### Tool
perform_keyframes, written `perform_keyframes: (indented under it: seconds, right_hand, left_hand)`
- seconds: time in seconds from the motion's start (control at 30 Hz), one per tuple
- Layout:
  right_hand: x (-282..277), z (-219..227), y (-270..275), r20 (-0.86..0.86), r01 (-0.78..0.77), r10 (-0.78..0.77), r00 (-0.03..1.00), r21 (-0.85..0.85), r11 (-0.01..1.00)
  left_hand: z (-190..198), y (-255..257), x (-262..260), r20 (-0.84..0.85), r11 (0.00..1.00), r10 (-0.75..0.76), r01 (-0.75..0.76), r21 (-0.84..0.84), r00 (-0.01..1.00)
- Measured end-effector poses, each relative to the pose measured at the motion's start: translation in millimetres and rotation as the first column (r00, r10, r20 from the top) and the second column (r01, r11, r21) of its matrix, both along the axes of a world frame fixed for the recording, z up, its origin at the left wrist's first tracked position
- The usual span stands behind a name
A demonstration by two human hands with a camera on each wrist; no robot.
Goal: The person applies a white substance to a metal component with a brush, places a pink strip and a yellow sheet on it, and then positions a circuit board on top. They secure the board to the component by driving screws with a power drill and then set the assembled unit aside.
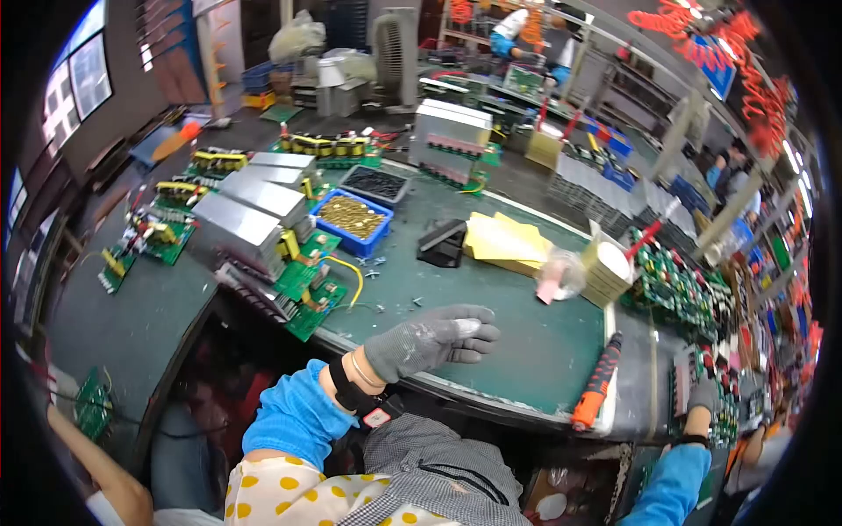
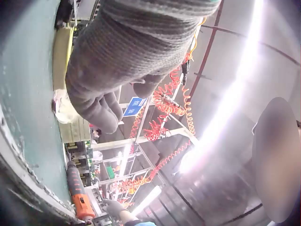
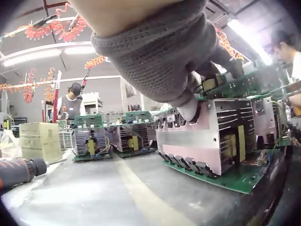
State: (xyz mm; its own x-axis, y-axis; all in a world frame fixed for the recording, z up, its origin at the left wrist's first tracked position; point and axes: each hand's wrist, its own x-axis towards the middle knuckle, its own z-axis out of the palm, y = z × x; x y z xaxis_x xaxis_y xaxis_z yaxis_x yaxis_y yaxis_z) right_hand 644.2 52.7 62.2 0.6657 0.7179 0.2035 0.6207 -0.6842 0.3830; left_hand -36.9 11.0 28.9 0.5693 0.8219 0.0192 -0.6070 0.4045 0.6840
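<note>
My left hand, in a grey glove, hovers over the front edge of the green work mat. Its fingers are loosely bent and hold nothing. Far to the right, my gloved right hand grips a circuit board assembly from above. This assembly has green boards at top and bottom and a finned metal heatsink between them. In the right wrist view the thumb lies at the heatsink's upper edge, and the other fingers reach over the top board. Between the hands lies an orange and black power screwdriver.
Yellow sheets, a cardboard box and a black block sit on the mat. A blue bin of brass-coloured parts stands beside large heatsinks. More board assemblies line the right bench. Red coiled hoses hang overhead.
</note>
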Motion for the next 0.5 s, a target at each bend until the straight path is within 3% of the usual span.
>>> perform_keyframes:
  seconds: [0.03,0.1,0.17,0.23,0.3,0.37,0.43,0.47,0.5]
  right_hand:
    - [19.2,-7.7,8.4,-0.051,0.04,-0.041,0.998,-0.02,0.999]
    - [-45.1,11.9,-8.1,0.15,-0.21,0.207,0.967,0.005,0.978]
    - [-135.2,58.4,-8.1,-0.12,-0.318,0.325,0.938,0.073,0.945]
    - [-132.8,43.5,12.2,-0.056,-0.621,0.646,0.762,0.223,0.752]
    - [-205.7,62.0,18.7,-0.155,-0.768,0.868,0.472,0.411,0.491]
    - [-284.3,75.6,23.4,-0.429,-0.669,0.903,-0.031,0.68,0.3]
    - [-366.6,94.1,3.6,-0.647,-0.535,0.693,-0.318,0.726,0.432]
    - [-397.8,97.6,-0.3,-0.667,-0.521,0.579,-0.47,0.739,0.428]
    - [-427.5,99.2,-2.4,-0.66,-0.503,0.444,-0.605,0.75,0.429]
  left_hand:
    - [1.1,-3.1,-4.5,-0.03,1.0,0.025,-0.025,0.006,0.999]
    - [0.0,-6.3,-7.4,-0.069,0.998,0.057,-0.056,0.014,0.996]
    - [-2.3,-10.9,-8.0,-0.096,0.997,0.077,-0.076,0.012,0.992]
    - [-1.7,-18.1,-2.9,-0.174,0.99,0.109,-0.092,0.104,0.979]
    - [9.7,-32.7,-10.0,-0.332,0.965,0.162,-0.08,0.248,0.929]
    - [37.4,-48.0,-18.8,-0.538,0.908,0.208,0.043,0.417,0.817]
    - [58.9,-72.5,-47.5,-0.52,0.865,0.268,0.035,0.5,0.811]
    - [70.8,-84.6,-69.2,-0.507,0.81,0.381,-0.015,0.586,0.773]
    - [85.6,-102.0,-89.5,-0.449,0.788,0.505,-0.181,0.588,0.737]
